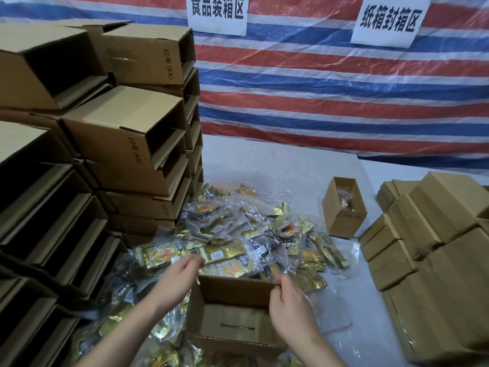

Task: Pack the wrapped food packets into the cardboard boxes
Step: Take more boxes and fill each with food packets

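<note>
Your right hand (289, 300) pinches the far rim of the open brown cardboard box (232, 313); your left hand (180, 274), fingers relaxed, reaches the gold-and-clear wrapped food packets (238, 234) heaped just beyond on the bench (291, 165). Slippery film may spill packets outside.

R hand (289, 304) grips open box (232, 288); L hand (182, 274) over packets (238, 229)

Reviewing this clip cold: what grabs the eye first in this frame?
The glittering heap of gold wrapped food packets spread across the middle of the table, beside a tall stack of open cardboard boxes on the left. In front, the left hand and right hand work at an open box that looks empty, before a red-white-blue striped tarp.
</note>
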